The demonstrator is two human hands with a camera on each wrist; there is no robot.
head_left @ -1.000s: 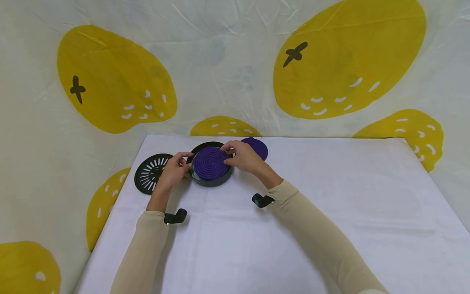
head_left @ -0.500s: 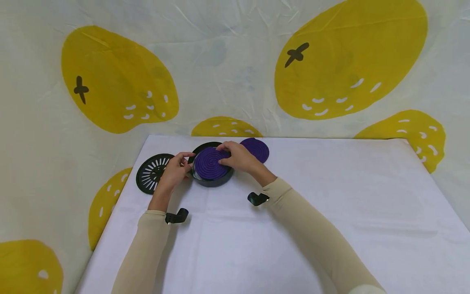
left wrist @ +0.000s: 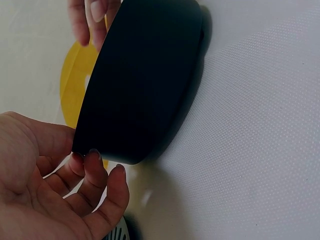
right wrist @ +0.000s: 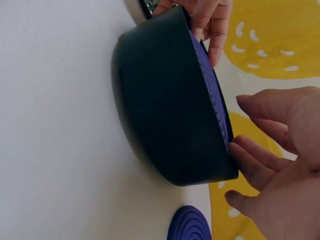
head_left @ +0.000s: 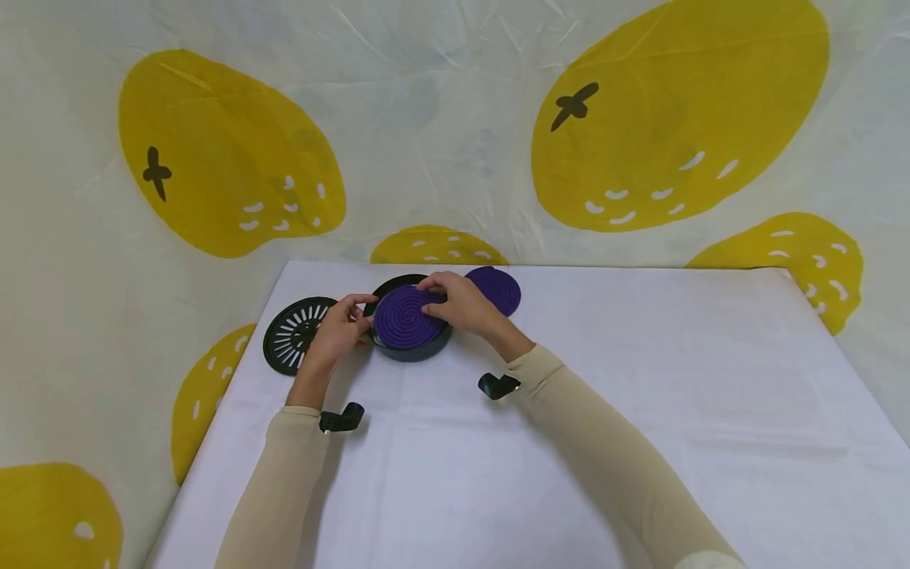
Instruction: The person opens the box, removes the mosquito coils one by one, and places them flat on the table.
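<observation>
A purple spiral mosquito coil (head_left: 405,320) lies in the mouth of a round black tin (head_left: 411,355). My left hand (head_left: 340,332) pinches the tin's left rim between thumb and fingers; the left wrist view shows this grip against the dark wall of the tin (left wrist: 140,75). At the opposite side, my right hand (head_left: 465,307) rests its fingertips at the coil and rim, its fingers spread and its thumb apart from them. From the right wrist, the coil (right wrist: 214,95) appears edge-on, just inside the rim. The tin's bottom is hidden from the head view.
To the left on the white-covered table (head_left: 611,442) lies a black slotted lid (head_left: 298,338), partly behind my left hand. A second purple coil (head_left: 502,291) lies behind my right hand at the back edge. A curtain (head_left: 441,158) with yellow fruit prints hangs behind.
My right hand has moved a little to the left, from the coil's right edge to over its top right part. My left hand keeps its place on the rim.
</observation>
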